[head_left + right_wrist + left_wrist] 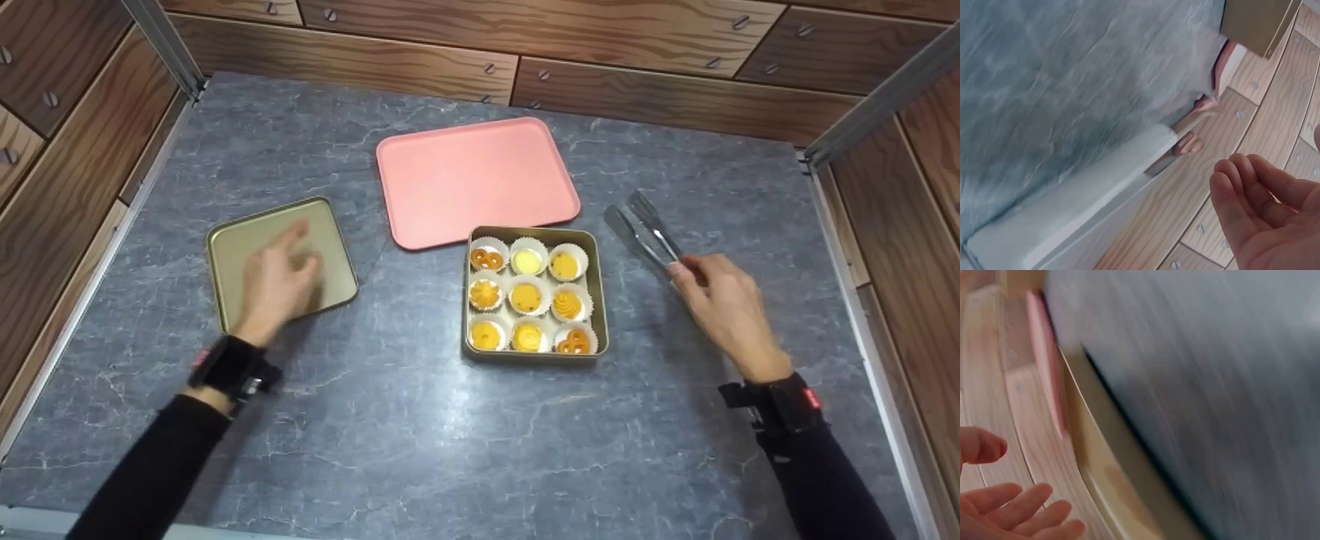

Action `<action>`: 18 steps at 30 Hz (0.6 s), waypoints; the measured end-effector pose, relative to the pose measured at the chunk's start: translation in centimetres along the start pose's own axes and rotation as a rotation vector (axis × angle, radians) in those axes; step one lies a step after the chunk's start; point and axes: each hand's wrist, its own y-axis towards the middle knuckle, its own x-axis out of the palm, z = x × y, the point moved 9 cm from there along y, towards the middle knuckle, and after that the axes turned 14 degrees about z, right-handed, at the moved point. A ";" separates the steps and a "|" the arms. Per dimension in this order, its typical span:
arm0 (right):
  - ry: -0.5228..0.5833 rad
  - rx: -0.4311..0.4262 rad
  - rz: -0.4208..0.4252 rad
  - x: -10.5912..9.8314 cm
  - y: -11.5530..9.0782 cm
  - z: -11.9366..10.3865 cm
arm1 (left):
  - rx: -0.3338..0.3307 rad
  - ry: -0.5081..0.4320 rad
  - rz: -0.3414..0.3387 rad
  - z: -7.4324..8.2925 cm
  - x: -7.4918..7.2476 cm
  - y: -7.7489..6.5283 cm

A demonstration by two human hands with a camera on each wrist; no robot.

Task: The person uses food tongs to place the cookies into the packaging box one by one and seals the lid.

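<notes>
My left hand (279, 281), blurred in the head view, hovers over a gold tin lid (334, 262) lying on the left of the table. Its fingers are extended and hold nothing in the left wrist view. On the other side, my right hand (727, 307) is above the handle end of metal tongs (637, 232). The right wrist view shows loosely bent fingers (1227, 197) apart from the tongs (1084, 191), which lie on the table. Between the hands stands an open gold square tin (534, 358) with several yellow and brown cookies (525, 298) in white paper cups.
A pink tray (476, 184) lies behind the tin, its front edge close to the tin's back rim. Wood-patterned walls (420, 52) enclose the grey marbled table (420, 450) at the back and sides.
</notes>
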 end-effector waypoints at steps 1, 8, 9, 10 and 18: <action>0.011 -0.016 0.009 0.1 -0.1 -0.3 | -0.009 0.055 -0.012 -0.8 -0.6 0.3; 0.058 -0.038 0.035 0.6 -0.3 -1.0 | -0.075 0.306 -0.108 -6.3 -3.2 2.4; 0.064 -0.032 0.033 0.7 -0.3 -1.0 | -0.088 0.331 -0.122 -7.0 -3.4 2.6; 0.069 -0.027 0.033 0.7 -0.4 -1.0 | -0.101 0.352 -0.130 -7.6 -3.6 2.7; 0.102 -0.027 0.032 1.3 -0.4 -1.1 | -0.113 0.445 -0.115 -10.1 -5.5 4.0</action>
